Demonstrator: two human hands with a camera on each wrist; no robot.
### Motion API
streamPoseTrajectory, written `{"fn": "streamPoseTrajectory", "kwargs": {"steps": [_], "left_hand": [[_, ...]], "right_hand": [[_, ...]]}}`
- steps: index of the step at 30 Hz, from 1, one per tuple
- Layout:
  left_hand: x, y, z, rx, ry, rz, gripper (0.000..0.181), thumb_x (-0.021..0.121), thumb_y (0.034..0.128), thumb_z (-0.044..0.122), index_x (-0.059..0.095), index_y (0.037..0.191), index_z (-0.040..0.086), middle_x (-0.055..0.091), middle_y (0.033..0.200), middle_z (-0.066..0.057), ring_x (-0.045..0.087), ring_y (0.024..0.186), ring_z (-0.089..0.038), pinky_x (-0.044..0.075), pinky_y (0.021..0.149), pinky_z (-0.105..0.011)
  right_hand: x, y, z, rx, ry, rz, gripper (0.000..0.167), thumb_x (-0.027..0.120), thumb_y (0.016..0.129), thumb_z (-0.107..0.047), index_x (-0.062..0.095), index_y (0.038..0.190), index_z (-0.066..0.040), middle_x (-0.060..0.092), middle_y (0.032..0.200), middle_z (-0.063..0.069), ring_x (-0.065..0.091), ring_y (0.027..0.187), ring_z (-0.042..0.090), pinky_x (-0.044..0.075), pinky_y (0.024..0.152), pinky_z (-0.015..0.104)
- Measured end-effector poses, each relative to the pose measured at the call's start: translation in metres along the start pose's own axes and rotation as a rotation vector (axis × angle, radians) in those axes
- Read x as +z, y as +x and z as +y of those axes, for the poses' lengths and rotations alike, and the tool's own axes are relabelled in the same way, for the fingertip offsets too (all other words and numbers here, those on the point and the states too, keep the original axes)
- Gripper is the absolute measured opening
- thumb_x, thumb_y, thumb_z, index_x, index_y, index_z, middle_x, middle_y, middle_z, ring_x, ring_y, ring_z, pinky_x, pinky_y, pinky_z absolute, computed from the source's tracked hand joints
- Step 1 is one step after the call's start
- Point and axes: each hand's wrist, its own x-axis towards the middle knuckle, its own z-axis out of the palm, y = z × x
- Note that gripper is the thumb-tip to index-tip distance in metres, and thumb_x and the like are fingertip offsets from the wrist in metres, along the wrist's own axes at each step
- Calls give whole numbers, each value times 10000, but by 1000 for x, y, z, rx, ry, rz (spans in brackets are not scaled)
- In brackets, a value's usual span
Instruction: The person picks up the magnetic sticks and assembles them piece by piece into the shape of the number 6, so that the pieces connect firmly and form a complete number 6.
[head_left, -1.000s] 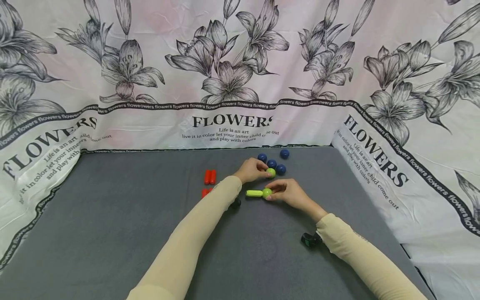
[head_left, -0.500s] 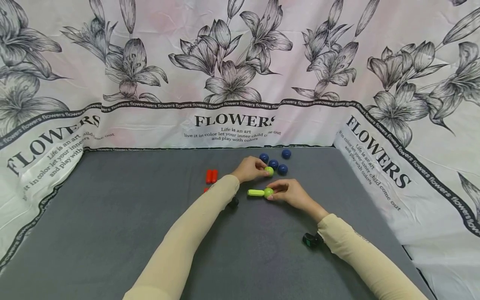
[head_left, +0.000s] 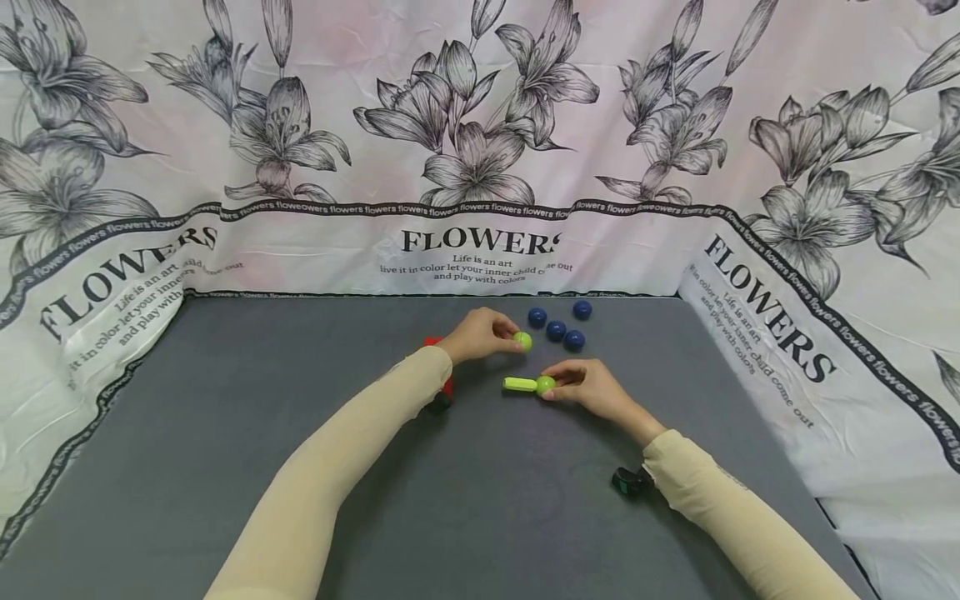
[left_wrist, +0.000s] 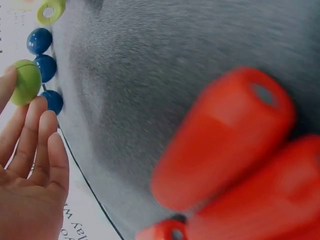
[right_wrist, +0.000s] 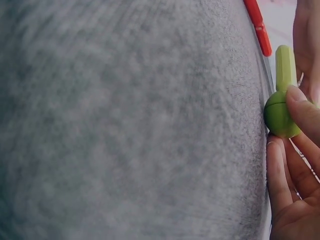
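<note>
My left hand [head_left: 480, 335] pinches a light green ball [head_left: 522, 342] between thumb and fingers, left of the blue balls. In the left wrist view the green ball [left_wrist: 26, 82] shows a seam line. My right hand [head_left: 590, 389] pinches a second green ball [head_left: 545, 385] with a yellow-green stick [head_left: 520, 384] joined or touching at its left side. In the right wrist view the stick [right_wrist: 285, 67] stands out from the ball [right_wrist: 280, 115], in line with it. Red sticks [left_wrist: 225, 140] with holes in their ends lie below my left wrist, partly hidden by the sleeve in the head view.
Several blue balls [head_left: 556, 331] sit near the back edge of the grey tabletop [head_left: 225, 417]. Black wrist devices show at the left cuff [head_left: 439, 403] and right cuff [head_left: 628, 482]. A flower-printed cloth [head_left: 480, 167] hangs behind and along both sides.
My left hand has drawn the green ball leftward, away from the blue balls, and its forearm now covers more of the red sticks. The right hand stays almost still; the head view has turned slightly left.
</note>
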Motion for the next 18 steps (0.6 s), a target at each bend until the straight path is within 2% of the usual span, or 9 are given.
{"fn": "streamPoseTrajectory", "kwargs": {"steps": [5, 10, 18], "left_hand": [[-7, -17, -5, -5, -4, -12, 363, 777, 863, 322, 725, 1157, 115, 746, 1032, -36, 665, 931, -140, 535, 784, -243], [-14, -36, -12, -23, -22, 20, 350, 783, 858, 315, 733, 1135, 107, 749, 1015, -39, 666, 902, -132, 536, 774, -242], [-21, -62, -18, -50, -58, 7, 334, 787, 853, 319, 744, 1114, 117, 755, 979, -25, 671, 850, -117, 550, 780, -254]], "right_hand": [[1, -1, -1, 5, -1, 4, 359, 799, 827, -105, 705, 1150, 19, 727, 1065, 220, 668, 851, 111, 531, 723, 168], [0, 1, 2, -4, -31, 5, 360, 795, 830, -105, 703, 1154, 20, 727, 1073, 217, 663, 853, 97, 527, 719, 167], [2, 14, 34, 13, -36, 9, 393, 810, 830, -207, 709, 1174, -46, 725, 1108, 166, 639, 871, 67, 517, 716, 173]]}}
